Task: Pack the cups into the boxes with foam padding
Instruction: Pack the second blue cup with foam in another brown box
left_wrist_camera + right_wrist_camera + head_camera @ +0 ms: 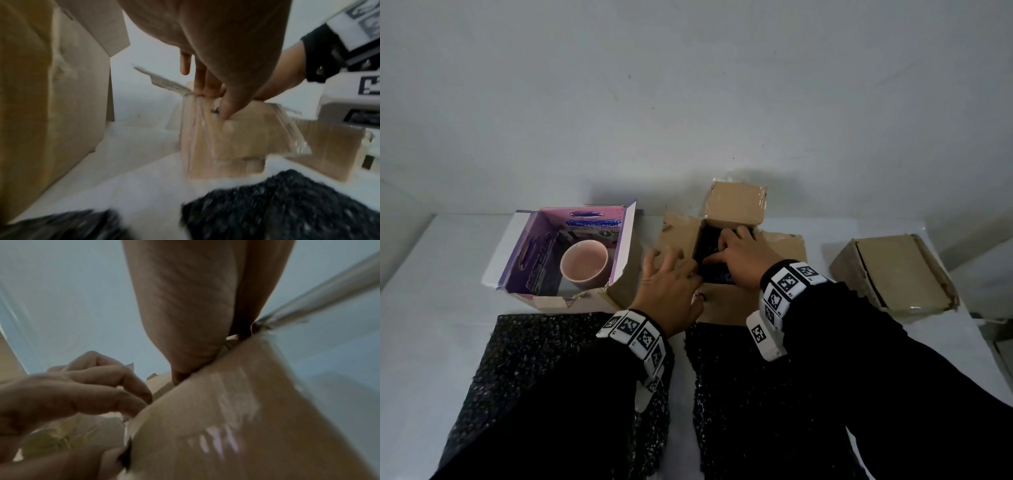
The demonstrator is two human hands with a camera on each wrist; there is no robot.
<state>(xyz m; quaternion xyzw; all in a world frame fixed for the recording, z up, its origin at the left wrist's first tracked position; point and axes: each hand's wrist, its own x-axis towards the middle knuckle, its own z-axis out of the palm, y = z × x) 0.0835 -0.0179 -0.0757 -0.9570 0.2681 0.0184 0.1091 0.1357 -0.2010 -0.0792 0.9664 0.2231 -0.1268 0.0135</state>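
Foam [703, 246] lies in the open middle box [726, 305], its rim pinched by the left hand [667, 291] while the right hand [739, 260] reaches inside, grip hidden; the pink cup [584, 263] sits in the purple box [530, 253].

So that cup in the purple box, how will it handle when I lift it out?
The cup looks like glazed ceramic, so probably stiff, fairly heavy for its size and breakable. Its smooth wall may be slippery; no handle shows. It stands upright in the purple box, squat and wide, so it seems unlikely to tip.
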